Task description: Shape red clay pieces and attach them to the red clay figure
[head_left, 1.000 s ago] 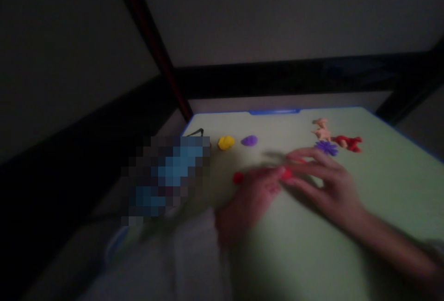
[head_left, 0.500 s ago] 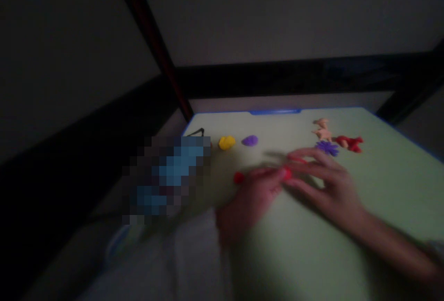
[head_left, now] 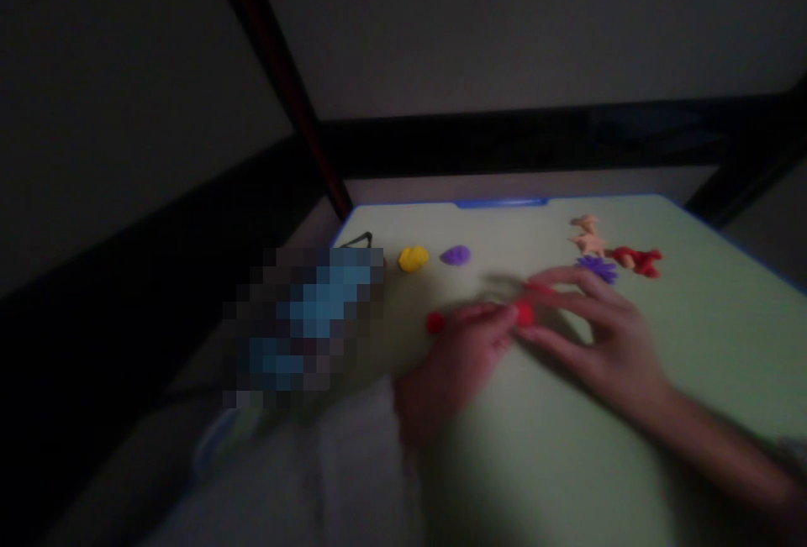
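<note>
In the dim head view both hands meet over a pale green board (head_left: 693, 337). My left hand (head_left: 450, 362) and my right hand (head_left: 596, 337) pinch a small red lump (head_left: 523, 312) between their fingertips. The other fingers of my right hand are spread above the board. A second small red lump (head_left: 434, 322) lies on the board just left of my left hand.
A yellow lump (head_left: 413, 258) and a purple lump (head_left: 455, 255) lie at the board's far left. A peach figure (head_left: 586, 234), a red figure (head_left: 638, 260) and a purple star shape (head_left: 598, 268) sit at the far right. A dark frame (head_left: 504, 139) runs behind.
Almost nothing has moved; the hands stay together on the red lump, with only a slight shift of the fingers.
</note>
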The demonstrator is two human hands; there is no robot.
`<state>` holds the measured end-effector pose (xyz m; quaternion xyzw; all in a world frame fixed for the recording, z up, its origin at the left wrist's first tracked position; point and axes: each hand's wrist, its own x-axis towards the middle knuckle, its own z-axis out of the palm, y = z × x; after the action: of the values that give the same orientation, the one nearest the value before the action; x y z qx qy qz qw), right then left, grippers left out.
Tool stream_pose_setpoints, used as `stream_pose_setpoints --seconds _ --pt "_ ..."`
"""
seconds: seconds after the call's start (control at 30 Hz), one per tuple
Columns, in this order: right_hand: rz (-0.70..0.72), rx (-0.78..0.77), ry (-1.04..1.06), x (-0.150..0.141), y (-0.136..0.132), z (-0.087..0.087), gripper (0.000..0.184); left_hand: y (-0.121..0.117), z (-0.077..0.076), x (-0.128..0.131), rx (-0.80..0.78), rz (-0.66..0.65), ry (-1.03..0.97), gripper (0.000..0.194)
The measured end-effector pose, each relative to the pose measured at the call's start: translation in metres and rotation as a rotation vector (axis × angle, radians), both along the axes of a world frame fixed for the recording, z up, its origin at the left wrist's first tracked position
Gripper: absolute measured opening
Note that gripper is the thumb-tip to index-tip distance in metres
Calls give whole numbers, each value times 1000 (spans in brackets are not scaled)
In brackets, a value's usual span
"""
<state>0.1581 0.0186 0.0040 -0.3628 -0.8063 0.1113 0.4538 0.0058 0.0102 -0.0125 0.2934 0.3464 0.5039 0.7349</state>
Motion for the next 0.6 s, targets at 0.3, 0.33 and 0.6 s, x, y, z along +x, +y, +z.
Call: stream_pose_setpoints --seconds 0.3,0.33,0.6 --pt "38 -8 -33 -1 0 0 20 1 1 2 -14 -21 -51 11" --pt "35 -6 -32 -1 0 0 22 1 2 2 -3 -27 -13 10" --pt "33 -1 -26 0 0 0 19 0 8 5 -79 39 -81 12"
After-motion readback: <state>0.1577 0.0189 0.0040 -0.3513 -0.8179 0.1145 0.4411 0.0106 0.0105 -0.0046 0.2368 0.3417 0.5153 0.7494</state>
